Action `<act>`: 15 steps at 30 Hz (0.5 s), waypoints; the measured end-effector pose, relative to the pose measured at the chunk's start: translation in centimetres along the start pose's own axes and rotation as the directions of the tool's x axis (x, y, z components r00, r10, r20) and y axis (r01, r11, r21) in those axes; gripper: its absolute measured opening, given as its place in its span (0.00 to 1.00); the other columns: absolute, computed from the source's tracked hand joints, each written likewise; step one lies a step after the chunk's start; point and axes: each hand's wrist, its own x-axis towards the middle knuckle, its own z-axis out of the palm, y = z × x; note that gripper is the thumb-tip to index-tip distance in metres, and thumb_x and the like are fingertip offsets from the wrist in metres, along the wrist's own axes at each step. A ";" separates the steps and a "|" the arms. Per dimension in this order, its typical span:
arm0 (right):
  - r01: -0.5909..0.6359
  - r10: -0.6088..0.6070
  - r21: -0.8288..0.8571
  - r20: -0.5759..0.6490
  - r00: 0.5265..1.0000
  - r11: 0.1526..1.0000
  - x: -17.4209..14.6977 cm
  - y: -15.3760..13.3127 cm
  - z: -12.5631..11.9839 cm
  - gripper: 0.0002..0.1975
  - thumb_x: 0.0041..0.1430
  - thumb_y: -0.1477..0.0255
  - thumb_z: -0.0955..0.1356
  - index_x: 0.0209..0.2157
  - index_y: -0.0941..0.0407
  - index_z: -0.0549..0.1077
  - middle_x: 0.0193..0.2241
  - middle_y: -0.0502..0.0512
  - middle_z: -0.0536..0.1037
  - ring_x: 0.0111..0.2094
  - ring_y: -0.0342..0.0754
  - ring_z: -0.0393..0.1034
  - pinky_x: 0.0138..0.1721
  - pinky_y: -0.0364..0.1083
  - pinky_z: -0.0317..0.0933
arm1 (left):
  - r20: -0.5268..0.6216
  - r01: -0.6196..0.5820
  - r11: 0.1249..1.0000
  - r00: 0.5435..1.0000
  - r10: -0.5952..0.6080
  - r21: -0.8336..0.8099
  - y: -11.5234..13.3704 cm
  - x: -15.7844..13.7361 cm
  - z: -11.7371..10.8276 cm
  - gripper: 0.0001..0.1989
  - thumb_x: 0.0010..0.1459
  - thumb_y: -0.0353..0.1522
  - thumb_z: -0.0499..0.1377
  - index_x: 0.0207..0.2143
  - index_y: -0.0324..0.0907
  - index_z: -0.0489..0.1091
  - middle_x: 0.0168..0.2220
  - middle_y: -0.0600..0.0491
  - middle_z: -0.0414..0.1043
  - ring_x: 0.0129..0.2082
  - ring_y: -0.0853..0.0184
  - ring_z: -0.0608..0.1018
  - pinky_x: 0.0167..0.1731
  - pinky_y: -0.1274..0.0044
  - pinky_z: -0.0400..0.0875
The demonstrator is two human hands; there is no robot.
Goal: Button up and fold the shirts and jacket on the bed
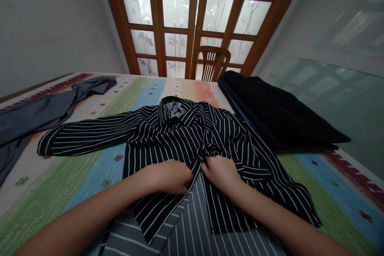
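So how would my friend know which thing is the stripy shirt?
Start at the glass-paned doors, then come down to the colourful tablecloth. In its middle lies the shirt, with the left hand and right hand closed at its front. It has thin white stripes on black, unlike the plain dark pile to its right and the plain grey garment to its left.

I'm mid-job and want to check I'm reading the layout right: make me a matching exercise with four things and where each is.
Things:
1. shirt
2. chair
3. dark clothes
4. grey cloth

Places:
A. folded, on the right of the tablecloth
B. lying loosely on the left
C. beyond the tablecloth, before the doors
D. held by the left hand and right hand

Pairs: 1-D, 2-C, 3-A, 4-B
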 end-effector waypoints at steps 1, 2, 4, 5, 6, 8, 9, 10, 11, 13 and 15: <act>-0.006 0.006 0.001 -0.002 1.000 1.000 0.1 0.1 0.0 0.17 0.53 0.69 0.57 0.23 0.60 0.73 0.22 0.60 0.75 0.24 0.51 0.69 0.22 0.45 0.58 | -0.001 -0.009 1.000 1.000 0.009 -0.006 -0.1 0.0 0.1 0.08 0.47 0.30 0.52 0.25 0.37 0.71 0.22 0.49 0.71 0.20 0.66 0.71 0.17 0.78 0.61; -0.008 0.008 0.004 0.001 1.000 1.000 0.2 0.1 0.0 0.17 0.52 0.68 0.57 0.23 0.60 0.73 0.22 0.60 0.75 0.24 0.51 0.69 0.22 0.45 0.58 | 0.007 -0.018 1.000 1.000 0.018 -0.015 -0.2 0.1 0.2 0.08 0.47 0.30 0.52 0.24 0.38 0.71 0.20 0.50 0.71 0.19 0.67 0.71 0.17 0.78 0.60; -0.009 0.009 0.009 0.014 1.000 1.000 0.3 0.1 -0.1 0.18 0.52 0.67 0.57 0.23 0.60 0.73 0.22 0.61 0.74 0.25 0.51 0.69 0.23 0.44 0.57 | 0.031 -0.037 0.998 0.999 0.038 -0.041 -0.2 0.1 0.3 0.09 0.47 0.29 0.52 0.21 0.38 0.70 0.17 0.52 0.70 0.17 0.68 0.69 0.16 0.79 0.58; -0.013 0.013 0.008 0.023 1.000 1.000 0.4 0.0 -0.2 0.18 0.52 0.66 0.57 0.23 0.60 0.73 0.22 0.61 0.74 0.25 0.51 0.69 0.23 0.44 0.57 | 0.036 -0.044 0.998 0.998 0.046 -0.051 -0.3 0.1 0.3 0.09 0.47 0.29 0.51 0.21 0.38 0.70 0.16 0.52 0.69 0.16 0.69 0.68 0.16 0.80 0.57; -0.020 0.020 0.007 0.033 0.999 1.000 0.4 0.0 -0.3 0.17 0.52 0.66 0.57 0.23 0.60 0.72 0.23 0.61 0.74 0.26 0.50 0.69 0.24 0.44 0.57 | 0.030 -0.049 0.997 0.998 0.051 -0.057 -0.3 0.2 0.3 0.09 0.47 0.30 0.52 0.21 0.39 0.70 0.16 0.53 0.69 0.16 0.69 0.68 0.16 0.80 0.57; -0.032 0.032 0.002 0.042 0.999 0.999 0.5 -0.1 -0.4 0.16 0.51 0.66 0.58 0.24 0.60 0.72 0.24 0.61 0.74 0.26 0.51 0.69 0.24 0.44 0.57 | -0.006 -0.050 0.997 0.999 0.050 -0.058 -0.4 0.3 0.3 0.08 0.48 0.31 0.52 0.22 0.39 0.70 0.19 0.52 0.70 0.18 0.69 0.68 0.15 0.80 0.55; -0.034 0.034 0.002 0.041 0.999 0.999 0.4 -0.1 -0.4 0.15 0.51 0.67 0.58 0.25 0.60 0.71 0.24 0.61 0.74 0.26 0.51 0.69 0.24 0.45 0.57 | -0.024 -0.042 0.997 0.999 0.041 -0.064 -0.5 0.4 0.4 0.08 0.48 0.32 0.53 0.23 0.39 0.70 0.20 0.52 0.70 0.18 0.69 0.68 0.15 0.80 0.55; -0.028 0.028 0.005 0.034 0.999 1.000 0.3 -0.1 -0.5 0.14 0.51 0.67 0.58 0.26 0.60 0.71 0.24 0.60 0.74 0.27 0.51 0.69 0.24 0.45 0.57 | -0.039 -0.032 0.996 0.999 0.029 -0.082 -0.6 0.5 0.4 0.08 0.48 0.32 0.53 0.24 0.40 0.70 0.20 0.53 0.70 0.18 0.70 0.68 0.15 0.80 0.54; -0.014 0.013 0.013 0.023 1.000 1.000 0.0 0.0 -0.5 0.14 0.51 0.66 0.58 0.27 0.59 0.70 0.24 0.60 0.74 0.27 0.51 0.69 0.24 0.45 0.57 | -0.055 -0.019 0.994 0.998 0.013 -0.107 -0.8 0.6 0.5 0.08 0.48 0.33 0.53 0.24 0.40 0.69 0.19 0.53 0.69 0.17 0.70 0.67 0.15 0.80 0.54; 0.030 -0.030 0.036 -0.003 1.000 0.999 -0.7 0.1 -0.7 0.14 0.51 0.66 0.57 0.29 0.59 0.69 0.25 0.58 0.74 0.27 0.51 0.69 0.24 0.45 0.57 | -0.099 0.014 0.987 0.995 -0.030 -0.161 -1.2 1.0 0.7 0.08 0.48 0.32 0.52 0.23 0.40 0.68 0.18 0.55 0.67 0.17 0.71 0.67 0.16 0.81 0.54; 0.072 -0.070 0.057 -0.023 0.997 0.996 -1.5 0.2 -0.8 0.13 0.51 0.66 0.58 0.29 0.58 0.68 0.27 0.57 0.73 0.28 0.50 0.68 0.25 0.45 0.57 | -0.136 0.042 0.974 0.988 -0.074 -0.222 -1.5 1.5 1.0 0.08 0.49 0.32 0.52 0.23 0.40 0.67 0.17 0.56 0.66 0.17 0.72 0.66 0.16 0.82 0.55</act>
